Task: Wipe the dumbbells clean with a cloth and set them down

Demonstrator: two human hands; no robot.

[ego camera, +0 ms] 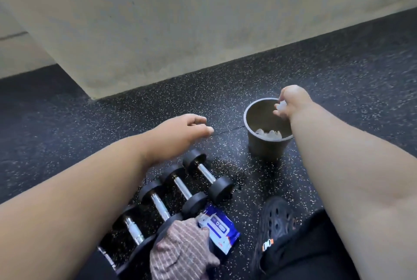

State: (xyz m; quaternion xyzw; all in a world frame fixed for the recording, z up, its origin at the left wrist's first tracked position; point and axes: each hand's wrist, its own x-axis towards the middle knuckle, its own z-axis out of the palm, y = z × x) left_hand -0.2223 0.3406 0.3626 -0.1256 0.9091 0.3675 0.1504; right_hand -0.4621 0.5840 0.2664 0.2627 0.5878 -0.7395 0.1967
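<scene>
The black speckled floor holds everything, and a pale wall stands at twelve o'clock. The person sits low, so both arms reach out over the things.

Four dumbbells lie side by side in a row on the floor, from six o'clock up toward the middle. They seem lined up so each one is easy to take in turn. The left arm crosses over part of the row and hides some of it.

A grey bucket stands at two o'clock from the row, well apart from it. White wads lie in its bottom, so it looks like a bin for used wipes. The right hand hangs over its rim, its grip pinching a small white wipe, likely to drop it in.

A black shoe rests at five o'clock. A brown striped cloth lies at six o'clock, touching a blue wipe pack.

The left hand hovers above the floor past the row, fingers loose, holding nothing.
</scene>
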